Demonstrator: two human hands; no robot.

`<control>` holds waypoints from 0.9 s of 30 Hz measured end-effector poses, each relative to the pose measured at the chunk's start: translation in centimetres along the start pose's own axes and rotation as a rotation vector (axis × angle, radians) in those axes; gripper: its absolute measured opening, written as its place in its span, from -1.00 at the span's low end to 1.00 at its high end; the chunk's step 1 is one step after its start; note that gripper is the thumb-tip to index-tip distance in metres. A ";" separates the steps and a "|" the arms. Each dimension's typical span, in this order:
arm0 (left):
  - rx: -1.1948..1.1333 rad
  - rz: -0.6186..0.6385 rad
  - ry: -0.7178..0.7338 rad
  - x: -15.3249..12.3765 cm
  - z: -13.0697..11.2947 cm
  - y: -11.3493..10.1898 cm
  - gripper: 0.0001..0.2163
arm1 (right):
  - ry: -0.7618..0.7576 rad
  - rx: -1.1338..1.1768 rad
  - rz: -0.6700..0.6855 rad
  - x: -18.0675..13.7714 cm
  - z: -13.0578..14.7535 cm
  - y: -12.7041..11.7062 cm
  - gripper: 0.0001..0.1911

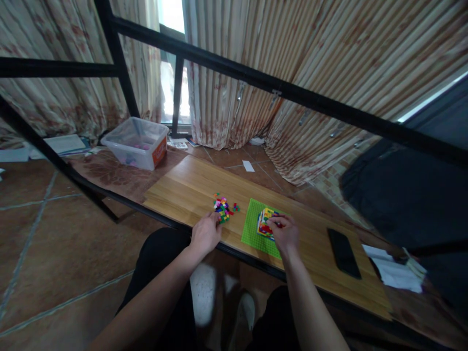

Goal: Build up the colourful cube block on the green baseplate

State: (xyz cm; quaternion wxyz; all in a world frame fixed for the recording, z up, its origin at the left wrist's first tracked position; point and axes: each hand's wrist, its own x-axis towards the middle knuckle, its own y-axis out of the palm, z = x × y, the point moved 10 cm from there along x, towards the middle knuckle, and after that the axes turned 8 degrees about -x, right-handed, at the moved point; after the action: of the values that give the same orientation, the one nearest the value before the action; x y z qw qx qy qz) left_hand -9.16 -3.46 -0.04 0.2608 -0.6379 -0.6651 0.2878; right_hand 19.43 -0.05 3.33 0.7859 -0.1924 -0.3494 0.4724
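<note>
A bright green studded baseplate (252,229) lies on a low wooden table, bearing a small block structure of multicoloured toy bricks (263,228). My right hand (287,235) is over the structure's right side, thumb and fingers pinched together at its top. Whether a brick sits between those fingertips is hidden. To the left of the plate, a loose pile of small coloured bricks (222,205) is spread on the wood. My left hand (205,234) rests at the pile's near edge, fingers bunched together and touching the bricks there; what they pinch is too small to tell.
A dark phone (344,252) lies on the right part of the wooden table (186,183). Beyond its left end stands a clear plastic box (135,141) with pieces inside. A black metal rail (234,68) crosses ahead, before long curtains. White papers (397,270) lie at right.
</note>
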 end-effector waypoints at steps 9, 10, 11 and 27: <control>-0.040 -0.004 0.008 -0.4 -0.1 -0.3 -0.70 | -0.001 0.104 -0.098 -1.6 0.4 -2.9 -0.65; -0.041 -0.002 0.011 -0.5 -0.1 -0.3 -0.69 | -0.013 0.104 -0.113 -2.2 0.9 -3.1 -0.65; -0.040 -0.003 0.012 -0.5 -0.2 -0.4 -0.69 | -0.034 0.100 -0.106 -2.8 1.7 -2.9 -0.66; -0.041 -0.005 0.035 -0.6 -0.2 -0.2 -0.71 | -0.283 -0.211 0.312 -7.0 9.0 10.4 -0.76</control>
State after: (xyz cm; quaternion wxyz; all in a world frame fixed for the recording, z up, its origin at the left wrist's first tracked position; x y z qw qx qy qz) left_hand -9.11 -4.08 0.23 0.2600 -0.6463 -0.6677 0.2624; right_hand 4.35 -1.47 0.27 0.6222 -0.2572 -0.4696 0.5712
